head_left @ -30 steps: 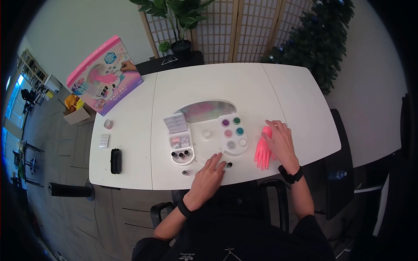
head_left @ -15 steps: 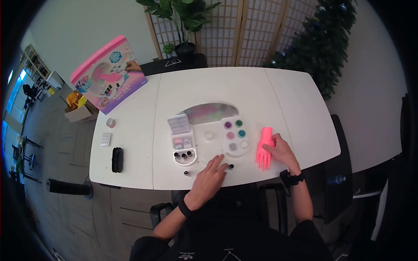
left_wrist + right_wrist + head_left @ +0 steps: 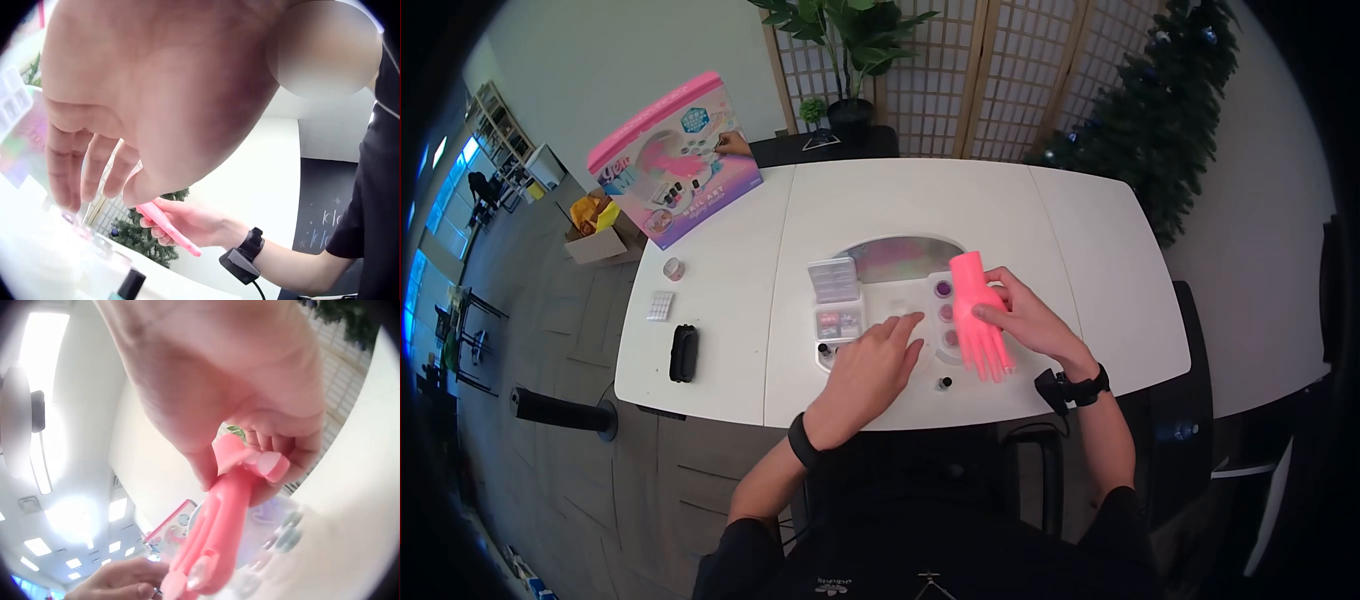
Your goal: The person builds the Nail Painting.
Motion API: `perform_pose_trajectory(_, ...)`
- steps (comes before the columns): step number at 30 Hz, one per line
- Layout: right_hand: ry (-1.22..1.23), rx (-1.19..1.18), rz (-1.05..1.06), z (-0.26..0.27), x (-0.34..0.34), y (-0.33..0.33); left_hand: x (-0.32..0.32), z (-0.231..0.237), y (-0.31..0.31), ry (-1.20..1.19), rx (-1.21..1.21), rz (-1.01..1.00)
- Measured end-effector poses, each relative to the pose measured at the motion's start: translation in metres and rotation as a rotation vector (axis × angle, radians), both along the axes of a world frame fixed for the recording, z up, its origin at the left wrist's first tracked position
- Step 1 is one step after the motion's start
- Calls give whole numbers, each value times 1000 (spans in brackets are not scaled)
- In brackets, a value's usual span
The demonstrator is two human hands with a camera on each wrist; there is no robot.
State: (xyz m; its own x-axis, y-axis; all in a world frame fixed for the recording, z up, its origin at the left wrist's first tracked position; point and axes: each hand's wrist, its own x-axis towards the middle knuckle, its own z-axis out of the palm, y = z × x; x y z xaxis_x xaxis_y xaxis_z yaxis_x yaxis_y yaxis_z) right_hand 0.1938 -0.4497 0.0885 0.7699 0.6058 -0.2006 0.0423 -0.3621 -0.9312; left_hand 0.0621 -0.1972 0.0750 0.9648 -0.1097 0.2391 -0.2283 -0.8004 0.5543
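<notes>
My right hand (image 3: 1035,318) grips a pink plastic model hand (image 3: 976,312) at its side, thumb on top and fingers behind. The model hand's fingers point down toward me, and in the head view it overlaps the pots at the right of a white nail-art station (image 3: 900,295). In the right wrist view, a pale nail (image 3: 199,572) shows on one of its fingers. My left hand (image 3: 865,372) holds nothing and hovers over the station's front with fingers extended, partly hiding its left compartments. A small black-capped nail polish bottle (image 3: 944,384) stands near the table's front edge.
The station has a lidded tray (image 3: 838,322) at left and a curved mirror-like back panel (image 3: 905,258). Further left are a black case (image 3: 684,353), a white sheet of small squares (image 3: 660,306), a small round jar (image 3: 673,269) and the product box (image 3: 680,165).
My right hand has taken hold of the model hand, lifted it from the table and carried it left over the pots. My left hand has moved slightly forward over the station.
</notes>
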Motion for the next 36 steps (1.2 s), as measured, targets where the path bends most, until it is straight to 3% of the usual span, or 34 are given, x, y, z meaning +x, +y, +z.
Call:
perform_pose_trajectory(5,-13,64,166,-12,1,50,35,18,29,171,-108,-29)
perform_pose_trajectory(8,-155,176,210,-29,0,73,50,9,42,237,-176,-56)
perform_pose_trajectory(13,-176,-72,190,-39,13,79,68,-13,57,356,-325,-64)
perform_pose_trajectory(19,-180,-188,178,-39,25,81,84,-17,63,494,-327,-41)
perform_pose_trajectory(31,-280,-222,162,-61,37,91,101,-41,62,434,-59,-1)
perform_pose_trajectory(36,-297,-250,162,-62,38,94,102,-45,63,459,-54,-26)
